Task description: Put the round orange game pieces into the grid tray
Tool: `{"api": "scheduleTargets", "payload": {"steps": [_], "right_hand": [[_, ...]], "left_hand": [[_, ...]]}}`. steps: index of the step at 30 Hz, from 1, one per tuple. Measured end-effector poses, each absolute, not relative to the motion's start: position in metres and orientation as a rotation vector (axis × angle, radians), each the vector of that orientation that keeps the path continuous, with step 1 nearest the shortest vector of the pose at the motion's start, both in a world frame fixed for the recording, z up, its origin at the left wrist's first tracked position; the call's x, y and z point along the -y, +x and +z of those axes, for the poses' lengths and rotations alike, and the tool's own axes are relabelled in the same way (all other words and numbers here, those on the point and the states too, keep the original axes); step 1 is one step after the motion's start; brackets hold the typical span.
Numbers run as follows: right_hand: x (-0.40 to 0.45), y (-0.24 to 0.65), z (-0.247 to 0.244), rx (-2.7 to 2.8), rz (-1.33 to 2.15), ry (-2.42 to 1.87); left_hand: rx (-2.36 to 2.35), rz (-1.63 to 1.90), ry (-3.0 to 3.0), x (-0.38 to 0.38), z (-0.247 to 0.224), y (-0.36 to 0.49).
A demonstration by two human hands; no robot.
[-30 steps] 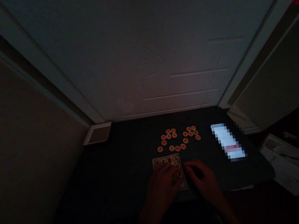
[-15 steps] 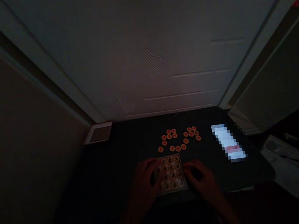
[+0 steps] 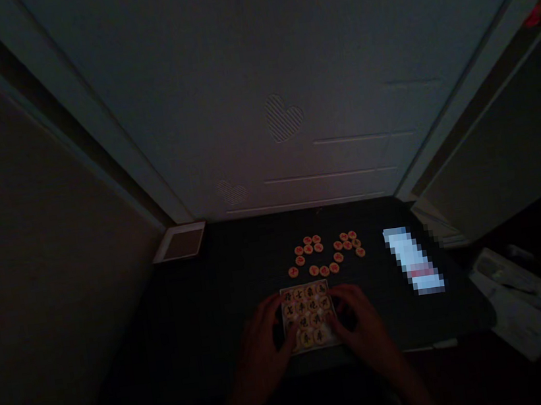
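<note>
A shallow square box (image 3: 313, 347) filled with rows of round, dark-lettered pieces (image 3: 303, 321) stands near the front edge of the dark table. My left hand (image 3: 267, 336) grips its left side, fingers at the far left corner and thumb over the near left pieces. On the right side, my right hand (image 3: 356, 316) holds the same box, its thumb over the near right part. Beyond the box, several round red-lettered pieces (image 3: 308, 249) lie loose in a curving line on the table.
An open tray or lid (image 3: 185, 244) sits at the table's back left. A bright, blurred-out rectangular object (image 3: 414, 260) lies on the right. A pale wall with embossed hearts (image 3: 284, 117) rises behind. White items (image 3: 523, 302) are beyond the right edge.
My left fingers have drawn back from over the pieces to the box's left side. My right hand has closed on the right side, its thumb now over the edge. The view has shifted slightly.
</note>
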State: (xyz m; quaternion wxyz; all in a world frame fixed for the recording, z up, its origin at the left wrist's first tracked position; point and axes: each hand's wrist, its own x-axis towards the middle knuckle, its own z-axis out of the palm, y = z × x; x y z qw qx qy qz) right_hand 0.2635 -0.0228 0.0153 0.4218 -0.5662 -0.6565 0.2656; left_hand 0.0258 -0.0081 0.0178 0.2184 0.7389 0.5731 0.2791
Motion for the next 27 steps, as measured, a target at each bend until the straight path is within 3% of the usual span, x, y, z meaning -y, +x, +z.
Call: {"api": "scheduleTargets", "payload": {"steps": [18, 27], "right_hand": [[0.017, 0.276, 0.017, 1.606, 0.708, -1.449], [-0.064, 0.359, 0.024, 1.781, 0.23, -1.582]], "left_hand": [[-1.511, 0.911, 1.934, -0.005, 0.016, 0.019], [-1.532, 0.963, 1.957, -0.009, 0.011, 0.021]]}}
